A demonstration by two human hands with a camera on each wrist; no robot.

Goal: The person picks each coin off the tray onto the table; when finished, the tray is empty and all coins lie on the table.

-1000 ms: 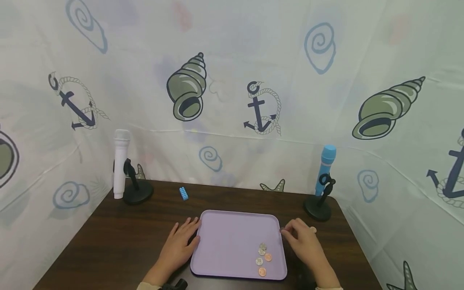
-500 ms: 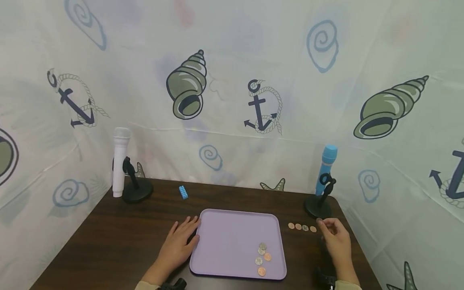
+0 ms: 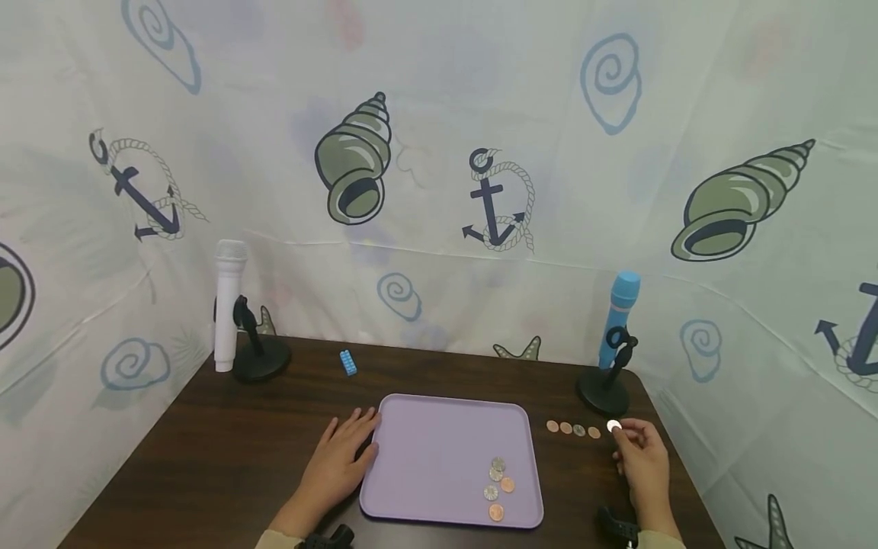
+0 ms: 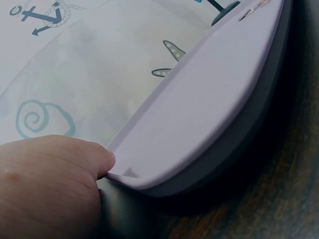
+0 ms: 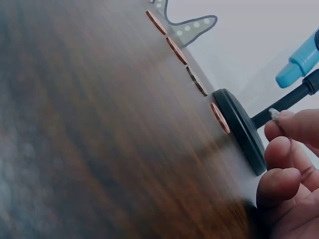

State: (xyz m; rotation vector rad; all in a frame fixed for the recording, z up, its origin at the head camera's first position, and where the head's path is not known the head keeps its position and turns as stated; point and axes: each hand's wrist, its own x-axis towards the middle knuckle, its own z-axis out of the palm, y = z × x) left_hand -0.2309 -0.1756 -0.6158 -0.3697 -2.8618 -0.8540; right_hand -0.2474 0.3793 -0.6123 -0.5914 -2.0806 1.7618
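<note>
My right hand (image 3: 645, 461) pinches a silver coin (image 3: 613, 425) between thumb and fingertips, at the right end of a row of coins. In the right wrist view the coin (image 5: 273, 114) shows nearly edge-on, raised above the tabletop, with the other fingers curled below. The row holds copper coins (image 3: 565, 428) and one silver-grey coin (image 3: 579, 431), lying flat right of the tray. My left hand (image 3: 338, 465) lies with fingers spread at the left rim of a lilac tray (image 3: 432, 450); its thumb touches the rim. Several copper and silver coins (image 3: 496, 473) lie in the tray's right part.
A blue microphone (image 3: 618, 320) in a black stand (image 3: 602, 390) is just behind the right hand. At the back left is a white microphone (image 3: 229, 305) with another black stand (image 3: 261, 360). A small blue toy brick (image 3: 347, 363) lies near the back edge.
My right hand has moved from the tray's right edge to the right, past the row of coins. The coin it pinches has tilted to show its bright face. The left hand stays put.
</note>
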